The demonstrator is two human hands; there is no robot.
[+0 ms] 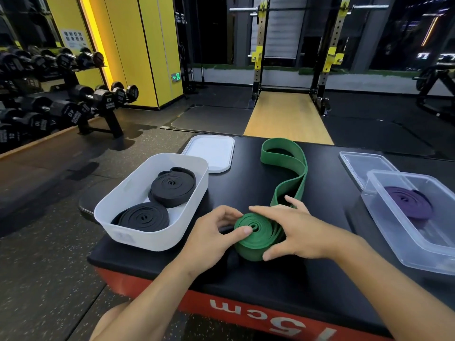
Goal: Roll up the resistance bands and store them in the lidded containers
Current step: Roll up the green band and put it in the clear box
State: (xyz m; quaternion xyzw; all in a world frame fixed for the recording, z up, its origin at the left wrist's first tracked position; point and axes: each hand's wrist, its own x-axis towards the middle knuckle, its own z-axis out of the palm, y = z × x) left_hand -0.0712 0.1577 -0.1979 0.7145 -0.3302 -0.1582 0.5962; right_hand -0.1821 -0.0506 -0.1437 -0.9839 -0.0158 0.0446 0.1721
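Observation:
A wide green resistance band [293,178] lies on the black box top, its near end wound into a coil [253,239] and its far end looping away. My left hand [214,235] grips the coil from the left, thumb near its centre. My right hand [293,232] wraps over the coil's right side. A white container [197,207] on the left holds two rolled black bands [172,190]. Its white lid [211,153] lies behind it. At the right, a clear container [398,232] holds a rolled purple band [408,203].
A clear lid [362,166] lies behind the clear container. The black-topped box has a red front [246,306] near me. Dumbbell racks [73,99] stand far left, and a squat rack [293,57] stands beyond the box.

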